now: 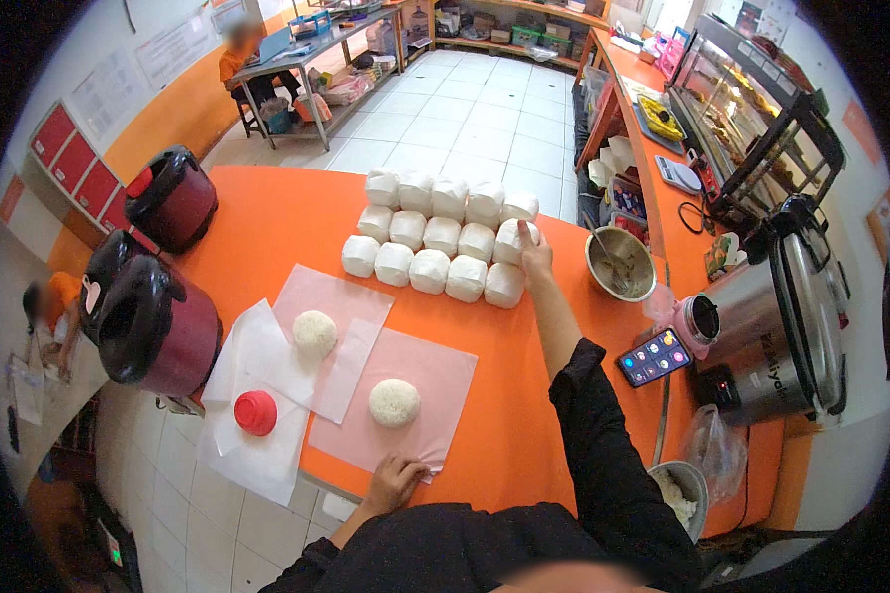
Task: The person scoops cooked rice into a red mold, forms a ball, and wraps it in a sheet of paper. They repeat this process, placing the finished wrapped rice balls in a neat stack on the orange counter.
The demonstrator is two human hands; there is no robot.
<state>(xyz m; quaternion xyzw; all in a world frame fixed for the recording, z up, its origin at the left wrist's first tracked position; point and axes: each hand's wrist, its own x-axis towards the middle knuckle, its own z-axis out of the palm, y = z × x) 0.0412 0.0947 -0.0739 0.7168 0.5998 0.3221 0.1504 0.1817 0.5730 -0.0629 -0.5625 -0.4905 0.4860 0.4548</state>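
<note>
At the right end of the middle row, my right hand (536, 256) grips a white paper-wrapped packet (508, 241). Several more wrapped packets (429, 271) stand in three rows on the orange table (519, 378). My left hand (397, 480) is at the near edge of a pink paper sheet (437, 370), its fingers on the puckered corner. A rounded mound of white rice (394, 403) sits on that sheet. Farther left, a second rice mound (315, 333) rests on overlapping papers. A red plastic bowl (256, 413) lies bottom up on white paper (230, 459).
Dark red rice cookers (167, 326) line the table's left side. To the right are a metal bowl with a utensil (621, 263), a phone (654, 357), a pink jar (697, 326), a large steel cooker (764, 326) and a rice pot (682, 493). Two people (241, 67) sit farther off.
</note>
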